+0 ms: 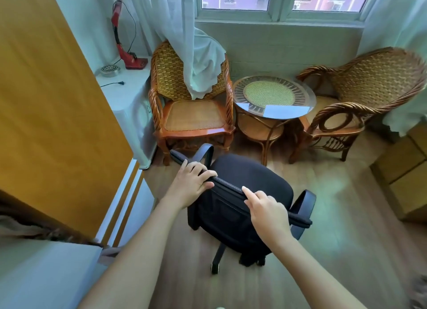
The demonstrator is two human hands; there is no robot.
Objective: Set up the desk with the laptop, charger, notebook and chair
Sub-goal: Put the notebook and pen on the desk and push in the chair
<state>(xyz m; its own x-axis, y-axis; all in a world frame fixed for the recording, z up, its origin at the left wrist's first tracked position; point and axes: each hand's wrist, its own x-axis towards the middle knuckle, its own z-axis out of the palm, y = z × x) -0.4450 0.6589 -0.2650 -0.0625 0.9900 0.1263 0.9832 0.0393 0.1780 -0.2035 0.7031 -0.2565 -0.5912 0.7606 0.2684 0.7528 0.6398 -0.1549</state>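
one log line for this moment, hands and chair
stage: fetching chair | left hand: grips backrest top | right hand: rests on backrest top, grip unclear | office chair: on floor before wicker chairs
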